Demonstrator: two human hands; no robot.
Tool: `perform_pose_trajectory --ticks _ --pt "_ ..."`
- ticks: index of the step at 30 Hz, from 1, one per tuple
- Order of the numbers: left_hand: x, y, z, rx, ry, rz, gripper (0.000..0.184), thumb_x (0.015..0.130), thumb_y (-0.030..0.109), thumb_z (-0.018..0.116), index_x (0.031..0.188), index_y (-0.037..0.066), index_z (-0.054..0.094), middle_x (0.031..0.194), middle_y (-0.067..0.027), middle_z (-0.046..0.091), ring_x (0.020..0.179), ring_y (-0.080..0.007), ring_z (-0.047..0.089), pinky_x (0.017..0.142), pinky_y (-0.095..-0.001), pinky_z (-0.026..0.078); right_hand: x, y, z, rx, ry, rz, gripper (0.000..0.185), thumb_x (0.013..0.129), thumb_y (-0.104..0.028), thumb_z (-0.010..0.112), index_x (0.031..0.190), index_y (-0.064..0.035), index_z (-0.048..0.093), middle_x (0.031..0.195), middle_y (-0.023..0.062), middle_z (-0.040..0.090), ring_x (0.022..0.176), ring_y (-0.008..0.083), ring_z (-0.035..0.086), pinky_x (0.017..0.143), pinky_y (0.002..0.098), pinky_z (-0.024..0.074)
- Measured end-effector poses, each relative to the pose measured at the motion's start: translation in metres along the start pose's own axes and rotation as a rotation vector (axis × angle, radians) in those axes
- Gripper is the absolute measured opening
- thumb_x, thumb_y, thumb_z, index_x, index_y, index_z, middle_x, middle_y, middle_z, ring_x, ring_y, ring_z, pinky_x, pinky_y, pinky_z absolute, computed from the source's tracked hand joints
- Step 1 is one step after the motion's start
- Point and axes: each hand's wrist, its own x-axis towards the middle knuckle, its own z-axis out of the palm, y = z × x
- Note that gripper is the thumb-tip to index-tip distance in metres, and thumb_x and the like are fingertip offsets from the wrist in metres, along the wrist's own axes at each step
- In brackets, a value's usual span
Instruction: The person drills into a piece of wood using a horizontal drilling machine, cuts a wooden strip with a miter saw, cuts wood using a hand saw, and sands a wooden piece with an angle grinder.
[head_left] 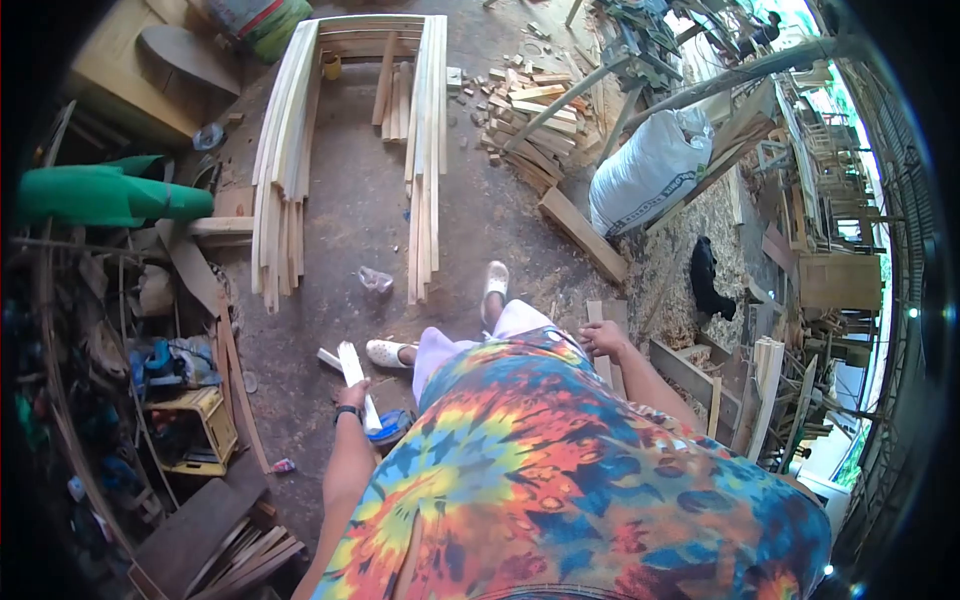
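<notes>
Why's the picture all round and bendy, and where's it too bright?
Head view: black corners and curved edges, probably from a wide lens; white glare along the right side; shadow at the far left; the pale strip in the left hand looks very bright.

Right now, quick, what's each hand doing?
Left hand: closed, holding a pale wood strip.
Right hand: loosely open, nothing visible in it.

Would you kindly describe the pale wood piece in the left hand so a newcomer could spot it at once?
From the tie-dye shirt, follow the left arm to the left hand, just past the dark wristband. The pale wood piece is gripped there; unlike the long stacked strips ahead, it is short and hand-held.
</notes>
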Motion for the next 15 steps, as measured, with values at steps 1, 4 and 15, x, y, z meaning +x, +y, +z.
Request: perform_pose_trajectory --ticks 1,4,15 --pt "-0.009 0.005 -0.003 -0.104 -0.017 -0.006 0.063 0.078 0.036 0.079 0.115 -0.013 0.067 0.107 -0.0198 0.072 0.090 -0.0279 0.069 0.080 -0.0396 0.052 0.008 -0.003 -0.007 -0.035 0.018 0.019 0.035 0.094 -0.022 0.070 0.121 0.0000 0.066 0.093 0.0083 0.069 0.067 0.0139 0.063 0.055 0.0283 0.0507" --pt "-0.023 0.024 0.005 -0.312 -0.029 -0.034 0.060 0.078 0.028 0.081 0.119 -0.012 0.065 0.111 -0.0169 0.071 0.098 -0.0263 0.067 0.087 -0.0387 0.050 0.045 -0.010 -0.035 -0.067 0.010 0.047 0.033 0.094 -0.022 0.070 0.120 -0.0014 0.066 0.092 0.0072 0.070 0.066 0.0137 0.062 0.054 0.0270 0.0493" --pt "-0.124 0.143 0.095 -0.336 0.036 -0.049 0.058 0.080 0.037 0.081 0.108 -0.012 0.069 0.095 -0.0136 0.071 0.080 -0.0213 0.066 0.074 -0.0371 0.052 0.196 -0.096 -0.186 -0.040 0.000 -0.034 0.024 0.092 -0.020 0.071 0.110 -0.0039 0.070 0.088 0.0062 0.069 0.064 0.0129 0.060 0.054 0.0272 0.0492"
